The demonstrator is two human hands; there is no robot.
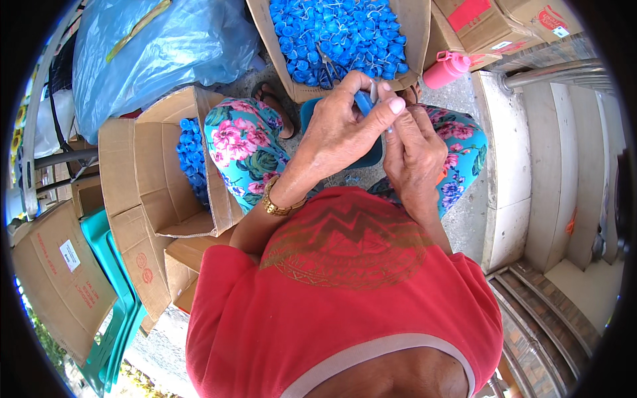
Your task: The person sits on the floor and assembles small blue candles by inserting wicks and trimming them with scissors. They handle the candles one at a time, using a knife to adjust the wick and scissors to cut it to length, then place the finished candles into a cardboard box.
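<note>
My left hand (338,129), with a gold-coloured watch on its wrist, pinches a small blue plastic piece (363,103) between thumb and fingers. Close against it, my right hand (415,149) has its fingers curled in, the fingertips meeting the left thumb beside the piece. Whatever the right fingers grip is too small and too covered to make out. Just beyond both hands stands an open cardboard box (419,40) holding many similar blue pieces (338,33), several with thin whitish strands. Dark-handled scissors (326,75) seem to lie at its near edge.
Left of my knees, another open cardboard box (149,162) contains more blue pieces (191,156). A large blue plastic bag (166,53) fills the far left. At the far right are a pink bottle (446,69) and closed cartons (484,30). Green plastic chairs (116,298) stand at the left.
</note>
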